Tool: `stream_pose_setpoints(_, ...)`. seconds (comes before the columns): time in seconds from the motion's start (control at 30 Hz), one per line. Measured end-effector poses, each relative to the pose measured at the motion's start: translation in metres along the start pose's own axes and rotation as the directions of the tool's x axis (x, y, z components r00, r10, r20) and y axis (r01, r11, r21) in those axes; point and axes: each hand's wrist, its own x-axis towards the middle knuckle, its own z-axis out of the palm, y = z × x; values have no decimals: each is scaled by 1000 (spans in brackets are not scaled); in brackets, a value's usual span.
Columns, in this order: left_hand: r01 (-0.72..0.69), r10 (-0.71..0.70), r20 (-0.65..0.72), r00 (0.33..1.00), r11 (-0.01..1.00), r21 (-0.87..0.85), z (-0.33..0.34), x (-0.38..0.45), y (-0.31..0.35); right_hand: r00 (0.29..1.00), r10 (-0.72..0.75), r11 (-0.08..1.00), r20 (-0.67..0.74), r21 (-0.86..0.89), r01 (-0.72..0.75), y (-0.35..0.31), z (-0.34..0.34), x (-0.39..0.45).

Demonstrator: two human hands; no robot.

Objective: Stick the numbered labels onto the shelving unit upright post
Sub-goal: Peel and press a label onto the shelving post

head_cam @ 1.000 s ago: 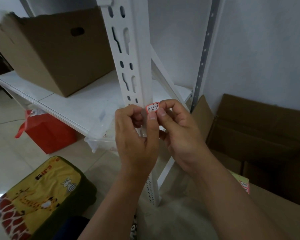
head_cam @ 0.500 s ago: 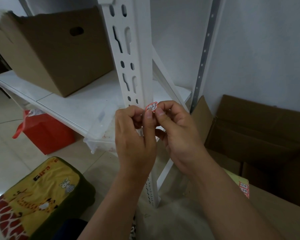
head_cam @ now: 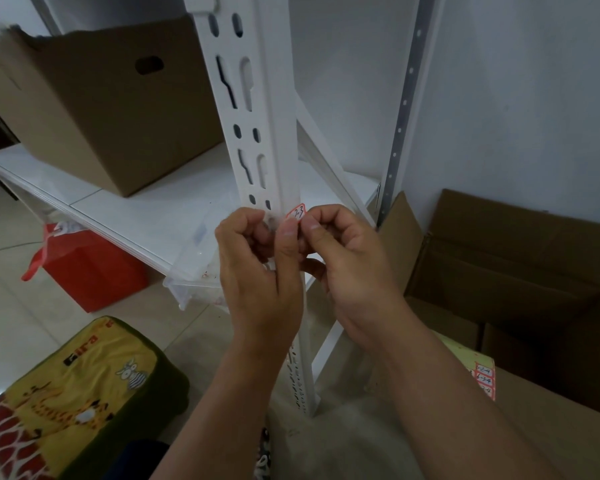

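A white slotted upright post (head_cam: 257,109) of the shelving unit rises in the middle of the view. A small red-edged label (head_cam: 298,213) with a handwritten number sits at the post's right edge, just above my fingertips. My left hand (head_cam: 257,271) and my right hand (head_cam: 343,261) meet in front of the post, and both pinch the label's lower edge between thumb and fingers. Whether the label touches the post I cannot tell. A yellow sheet (head_cam: 478,372) with more red-edged labels lies at the lower right, partly behind my right forearm.
A brown cardboard box (head_cam: 94,98) stands on the white shelf (head_cam: 129,209). Open cardboard boxes (head_cam: 520,271) sit on the floor to the right. A red bag (head_cam: 87,268) lies under the shelf, and a yellow patterned cushion (head_cam: 70,400) at the lower left.
The label has turned from lying flat to standing more upright and shows less between my fingertips. Both hands stay at the same spot on the post.
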Motion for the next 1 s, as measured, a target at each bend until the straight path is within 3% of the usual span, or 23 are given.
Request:
stream_pose_setpoints(0.23,-10,11,17,1000,1000,-4,-2,4,-8,1000,-4,1000,4,-15,4,0,-1,0)
stream_pose_setpoints(0.47,127,-129,88,988,991,29,-6,8,-8,1000,-1,998,-2,-60,1,2,-1,-1)
stream_pose_setpoints(0.57,97,-101,123,987,994,41,-3,11,-1,1000,12,999,-9,-51,-12,1,0,-2)
stream_pose_setpoints(0.7,24,-35,54,998,981,191,-5,18,1,1000,11,999,-7,-35,-11,1,-1,-1)
stream_pose_setpoints(0.83,-54,27,107,994,964,259,-12,23,1,999,9,999,-31,-49,-11,2,-1,0)
stream_pose_setpoints(1.0,-59,23,122,992,952,300,-13,25,4,998,7,995,-70,-99,-14,2,-1,-1)
